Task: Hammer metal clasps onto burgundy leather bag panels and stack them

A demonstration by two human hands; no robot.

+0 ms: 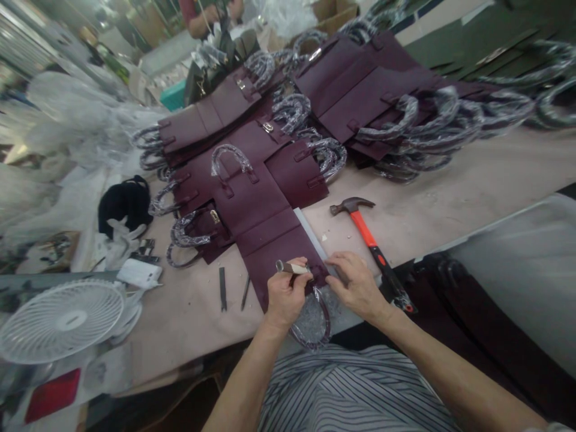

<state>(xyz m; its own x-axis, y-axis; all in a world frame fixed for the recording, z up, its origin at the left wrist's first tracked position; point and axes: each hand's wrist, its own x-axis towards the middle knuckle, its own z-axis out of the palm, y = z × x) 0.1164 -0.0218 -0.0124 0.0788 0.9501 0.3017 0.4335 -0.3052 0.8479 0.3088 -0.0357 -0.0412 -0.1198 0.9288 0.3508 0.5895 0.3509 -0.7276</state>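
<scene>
My left hand (284,293) is closed round a small wooden-handled tool (292,267) with a metal tip, held over the near end of a dark maroon leather bag panel (265,231). My right hand (355,282) presses the panel's near right edge, fingers curled and pinching it. A plastic-wrapped handle (315,324) hangs off the table edge between my hands. A pale cutting strip (310,231) lies under the panel's right side.
A hammer (366,237) with an orange grip lies right of my hands. Two metal punches (222,288) lie to the left. Stacks of maroon panels (360,90) with wrapped handles cover the far table. A white fan (63,321) stands at the left. Another person's arm (198,21) shows far back.
</scene>
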